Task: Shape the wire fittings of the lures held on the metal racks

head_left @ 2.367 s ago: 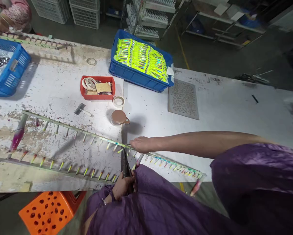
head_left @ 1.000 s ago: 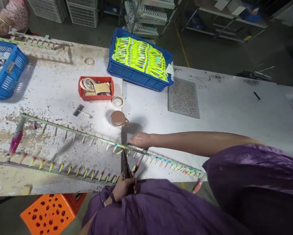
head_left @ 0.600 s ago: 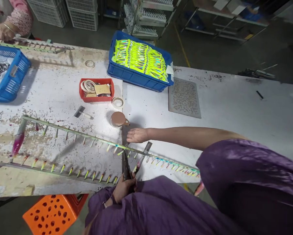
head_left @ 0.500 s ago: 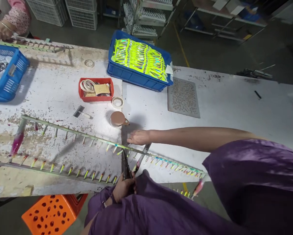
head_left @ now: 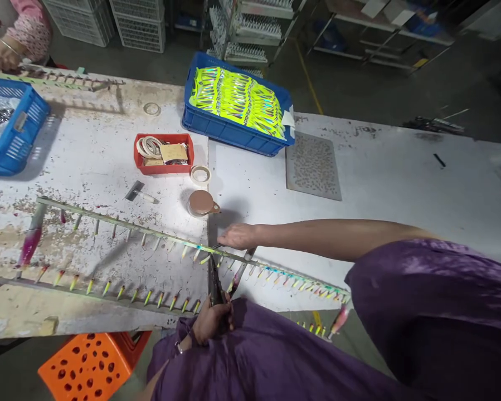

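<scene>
My left hand (head_left: 213, 318) is closed around the handles of dark pliers (head_left: 215, 281). Their jaws reach up to the upper rail of a long metal rack (head_left: 150, 231), beside a small yellow-green piece (head_left: 204, 259) under that rail. Just beyond the rail my right hand (head_left: 238, 236) is closed, its fingertips pinched at a thin dark bit (head_left: 217, 245) too small to name. Small painted pieces with thin hooks line the upper rail, and yellow pieces with red tips (head_left: 90, 285) stand along the lower rail.
On the table (head_left: 250, 184) lie a round brown-lidded container (head_left: 200, 203), a tape roll (head_left: 200, 175), a scraper (head_left: 140, 192) and a red tray (head_left: 164, 169). Behind are a blue crate (head_left: 233, 136) of yellow pieces and a grey sheet (head_left: 315, 167). An orange stool (head_left: 85, 365) stands below. A co-worker's hand (head_left: 3, 54) is far left.
My right hand's fingers have curled in more and the hand has dropped very slightly. The left hand and pliers stay in place.
</scene>
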